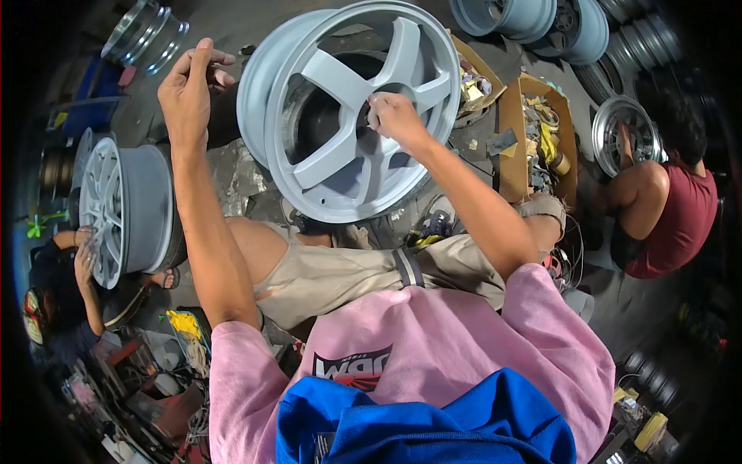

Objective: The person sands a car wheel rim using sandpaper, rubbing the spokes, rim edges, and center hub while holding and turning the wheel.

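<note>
In front of me a large grey spoked wheel rim (321,166) stands tilted, its face towards me. My right hand (396,120) is closed at the hub, among the spokes; what its fingers hold, if anything, is hidden. Left of the rim, my left hand (189,93) is raised off its outer edge, with fingers loosely bent and apart and nothing visible in them. Dark material shows behind the spokes, under the rim.
Cardboard boxes (510,166) of scraps and sandpaper stand to the right. At left, a co-worker's hands (83,259) touch another grey rim (147,205). A person in a red top (680,220) crouches at right by a shiny rim (607,139). More rims (506,19) lie behind.
</note>
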A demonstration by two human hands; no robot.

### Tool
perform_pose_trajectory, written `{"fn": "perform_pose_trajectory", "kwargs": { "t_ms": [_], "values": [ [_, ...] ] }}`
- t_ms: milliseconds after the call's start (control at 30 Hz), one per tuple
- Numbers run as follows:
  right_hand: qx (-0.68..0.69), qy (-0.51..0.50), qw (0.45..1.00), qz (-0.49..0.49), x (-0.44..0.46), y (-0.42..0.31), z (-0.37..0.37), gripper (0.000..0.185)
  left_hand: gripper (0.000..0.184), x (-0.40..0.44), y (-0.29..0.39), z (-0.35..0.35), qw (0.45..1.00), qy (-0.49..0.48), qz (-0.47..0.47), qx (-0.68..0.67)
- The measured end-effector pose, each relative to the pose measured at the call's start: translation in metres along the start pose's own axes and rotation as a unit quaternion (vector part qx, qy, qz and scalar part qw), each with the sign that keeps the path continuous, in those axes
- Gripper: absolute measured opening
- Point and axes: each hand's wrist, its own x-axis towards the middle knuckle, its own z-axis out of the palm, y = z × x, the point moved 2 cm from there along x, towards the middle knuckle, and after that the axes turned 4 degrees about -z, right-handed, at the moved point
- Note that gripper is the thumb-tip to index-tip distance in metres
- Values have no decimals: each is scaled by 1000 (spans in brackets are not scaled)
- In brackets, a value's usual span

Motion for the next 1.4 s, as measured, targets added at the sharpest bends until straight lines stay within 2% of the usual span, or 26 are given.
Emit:
{"fn": "perform_pose_trajectory", "kwargs": {
  "t_ms": [33, 67, 133, 200, 233, 267, 300, 333, 400, 433, 533, 667, 700, 733, 800, 833, 933, 1067, 1133, 1167, 1200, 1233, 1267, 1333, 1367, 1400],
  "values": [
    [182, 31, 980, 78, 2, 1, 4, 22, 34, 0, 0, 2, 1000, -1, 0, 4],
    [182, 32, 980, 78, 2, 6, 6, 22, 35, 0, 0, 3, 1000, 0, -1, 9],
    [479, 115, 855, 162, 3, 19, 15, 17, 35, 2, -3, 6, 1000, -13, 12, 5],
    [491, 153, 843, 156, -2, 24, 23, 21, 36, 1, -5, 5, 999, -24, 23, 4],
    [293, 131, 945, 68, -6, 19, 21, 21, 36, 0, -5, 4, 999, -18, 23, 22],
    [78, 103, 991, -26, -9, 12, 18, 24, 36, 1, -4, 6, 999, -14, 25, 39],
    [-172, 56, 972, -153, -12, 4, 5, 23, 36, 3, -6, 7, 999, -17, 26, 37],
    [-173, 61, 971, -151, -11, 0, -11, 23, 35, 4, -9, 6, 999, -18, 22, 27],
    [-464, -60, 839, -277, -4, -19, -29, 24, 35, 5, -13, 7, 999, -23, 20, 18],
    [-505, -110, 820, -246, -1, -34, -34, 25, 35, 5, -13, 8, 999, -25, 13, 25],
    [-425, -194, 836, -287, -13, -28, -55, 24, 35, 8, -13, 0, 999, -15, 12, 33],
    [-529, -120, 809, -225, -59, 2, -49, 29, 35, 8, -13, -1, 999, 10, 9, 46],
    [-518, -114, 798, -286, -64, 5, -40, 34, 35, 9, -14, 1, 999, 4, 3, 46],
    [-516, -109, 801, -283, -63, 7, -35, 34, 35, 10, -15, 6, 999, -2, 4, 48],
    [-578, -122, 725, -354, -59, 5, -19, 38, 36, 10, -16, 14, 999, -25, 11, 43],
    [-610, -147, 700, -340, -50, 8, -14, 40, 36, 10, -16, 15, 999, -25, 14, 43],
    [-611, -111, 689, -375, -44, 14, -4, 36, 36, 10, -14, 20, 999, -44, 19, 26],
    [-590, -83, 760, -260, -54, 36, 24, 33, 36, 6, -14, 15, 999, -25, 0, 41],
    [-449, 16, 861, -240, -49, 36, 27, 10, 37, 8, -15, 12, 999, -23, 3, 41],
    [-450, 20, 861, -237, -45, 38, 27, 10, 37, 9, -17, 11, 999, -21, 8, 44],
    [-167, -5, 984, -56, -40, 33, 23, 11, 38, 9, -16, 14, 999, -20, 14, 46],
    [139, -31, 982, 127, -39, 33, 23, 20, 38, 8, -16, 17, 999, -24, 16, 44],
    [139, -28, 982, 125, -42, 36, 19, 20, 38, 7, -16, 17, 998, -30, 19, 45],
    [422, -98, 891, 135, -55, 54, 8, 25, 38, 7, -11, 19, 998, -32, 23, 47],
    [441, -113, 885, 99, -62, 64, 2, 25, 38, 4, -5, 20, 998, -25, 16, 56],
    [363, -30, 925, 112, -71, 59, -10, 26, 38, 0, -4, 19, 998, -17, 9, 66]
  ]
}}
